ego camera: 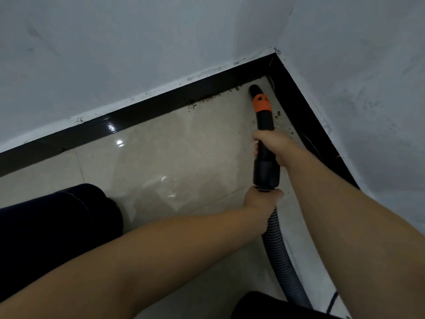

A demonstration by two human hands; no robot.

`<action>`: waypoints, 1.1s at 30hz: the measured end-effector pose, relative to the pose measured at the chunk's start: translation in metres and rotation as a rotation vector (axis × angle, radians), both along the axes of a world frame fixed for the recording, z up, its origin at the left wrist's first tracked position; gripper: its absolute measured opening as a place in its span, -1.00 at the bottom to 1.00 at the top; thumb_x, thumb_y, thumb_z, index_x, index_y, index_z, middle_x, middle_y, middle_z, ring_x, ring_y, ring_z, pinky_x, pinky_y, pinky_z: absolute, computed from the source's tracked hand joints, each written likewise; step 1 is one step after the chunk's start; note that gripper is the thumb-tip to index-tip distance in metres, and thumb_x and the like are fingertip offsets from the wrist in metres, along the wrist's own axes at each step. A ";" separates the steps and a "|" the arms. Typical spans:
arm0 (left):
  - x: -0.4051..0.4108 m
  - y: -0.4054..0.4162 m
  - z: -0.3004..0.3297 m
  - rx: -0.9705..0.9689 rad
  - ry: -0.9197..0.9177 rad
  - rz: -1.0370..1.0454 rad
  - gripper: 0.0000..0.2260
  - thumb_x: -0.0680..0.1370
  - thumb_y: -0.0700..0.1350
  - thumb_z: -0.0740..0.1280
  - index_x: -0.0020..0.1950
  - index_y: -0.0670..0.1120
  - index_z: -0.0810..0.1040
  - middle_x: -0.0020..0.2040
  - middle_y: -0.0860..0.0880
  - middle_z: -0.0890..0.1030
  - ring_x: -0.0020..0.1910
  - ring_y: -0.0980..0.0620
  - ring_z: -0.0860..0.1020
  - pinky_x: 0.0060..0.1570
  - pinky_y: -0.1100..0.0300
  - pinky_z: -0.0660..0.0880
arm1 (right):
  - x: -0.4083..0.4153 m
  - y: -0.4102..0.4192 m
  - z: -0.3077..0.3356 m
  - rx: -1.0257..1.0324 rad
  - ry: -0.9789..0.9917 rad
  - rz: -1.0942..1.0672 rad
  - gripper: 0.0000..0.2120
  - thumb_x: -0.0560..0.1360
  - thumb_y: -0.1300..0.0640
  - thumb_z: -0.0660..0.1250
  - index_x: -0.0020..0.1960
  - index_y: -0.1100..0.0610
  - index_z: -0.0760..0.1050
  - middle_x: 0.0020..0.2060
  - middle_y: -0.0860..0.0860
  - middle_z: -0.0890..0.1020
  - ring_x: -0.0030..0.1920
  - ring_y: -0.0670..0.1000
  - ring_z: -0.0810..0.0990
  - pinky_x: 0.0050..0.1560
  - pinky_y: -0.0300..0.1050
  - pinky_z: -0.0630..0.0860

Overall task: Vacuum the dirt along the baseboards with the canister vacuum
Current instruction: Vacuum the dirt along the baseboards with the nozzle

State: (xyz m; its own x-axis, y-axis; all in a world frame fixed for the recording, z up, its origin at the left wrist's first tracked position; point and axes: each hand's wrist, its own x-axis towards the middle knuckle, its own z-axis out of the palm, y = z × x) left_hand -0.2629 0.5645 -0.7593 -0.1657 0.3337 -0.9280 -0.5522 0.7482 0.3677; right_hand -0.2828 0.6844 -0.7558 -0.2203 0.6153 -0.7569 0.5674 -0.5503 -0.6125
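1. Head view is showing a room corner: white walls (138,54), black baseboard (161,104), glossy tiled floor (161,157).
2. Right hand (273,146) is wrapping its grip around the black nozzle tube (264,134), fingers curled on it, below the orange collar (262,102).
3. Left hand (259,203) is clamping the ribbed grey hose (276,249) just beneath the cuff.
4. Nozzle tip (254,88) is lying at the floor near the corner, just beside the baseboard.
5. Dirt (207,101) is lining the left baseboard's foot; more specks (278,115) are sitting by the right one.
6. Step in hand, judged: corner pickup is underway. Next move is calling for drawing the tip leftward along the dirt line, keeping it low.
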 end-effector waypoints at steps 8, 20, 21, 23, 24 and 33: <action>0.002 0.041 -0.005 -0.007 -0.048 -0.035 -0.79 0.51 -0.20 0.33 -0.27 -0.06 0.36 -0.28 -0.03 0.39 -0.34 0.06 0.37 -0.11 0.17 0.39 | 0.008 0.039 -0.003 -0.008 0.037 -0.019 -0.86 0.48 0.34 0.26 -0.20 0.19 0.35 -0.42 0.11 0.45 -0.47 0.03 0.44 -0.35 -0.08 0.48; -0.001 0.031 -0.013 -0.007 0.003 0.021 -0.83 0.50 -0.19 0.33 -0.25 -0.08 0.39 -0.28 -0.05 0.41 -0.27 0.01 0.41 -0.13 0.15 0.39 | -0.002 0.032 -0.012 -0.020 0.033 -0.003 -0.89 0.47 0.31 0.27 -0.19 0.18 0.37 -0.42 0.09 0.46 -0.55 -0.02 0.46 -0.49 -0.23 0.51; 0.000 0.028 -0.013 -0.013 0.010 0.031 -0.84 0.50 -0.19 0.33 -0.24 -0.08 0.39 -0.29 -0.04 0.41 -0.30 0.03 0.40 -0.14 0.16 0.39 | -0.004 0.028 -0.011 -0.028 0.026 0.020 -0.90 0.47 0.30 0.27 -0.18 0.19 0.38 -0.42 0.08 0.46 -0.56 -0.03 0.46 -0.51 -0.26 0.50; -0.001 0.021 -0.012 -0.022 0.026 0.050 -0.86 0.50 -0.19 0.33 -0.21 -0.08 0.40 -0.28 -0.03 0.41 -0.31 0.05 0.39 -0.14 0.16 0.39 | -0.007 0.021 -0.011 -0.025 0.019 0.053 -0.92 0.46 0.30 0.28 -0.16 0.19 0.38 -0.41 0.09 0.47 -0.53 -0.01 0.47 -0.51 -0.26 0.50; -0.002 0.017 -0.010 -0.023 0.033 0.054 -0.85 0.50 -0.19 0.33 -0.22 -0.08 0.39 -0.29 -0.03 0.41 -0.31 0.05 0.39 -0.15 0.16 0.39 | -0.009 0.016 -0.011 -0.017 0.019 0.059 -0.91 0.46 0.30 0.29 -0.17 0.20 0.38 -0.42 0.10 0.47 -0.50 0.01 0.47 -0.49 -0.25 0.50; -0.020 -0.024 -0.004 -0.030 0.067 0.080 -0.91 0.48 -0.20 0.32 -0.17 -0.10 0.42 -0.28 -0.05 0.43 -0.20 -0.06 0.45 -0.19 0.13 0.39 | -0.033 -0.026 -0.004 -0.019 0.046 0.079 -0.88 0.46 0.33 0.28 -0.20 0.20 0.36 -0.43 0.12 0.46 -0.50 0.04 0.45 -0.52 -0.24 0.47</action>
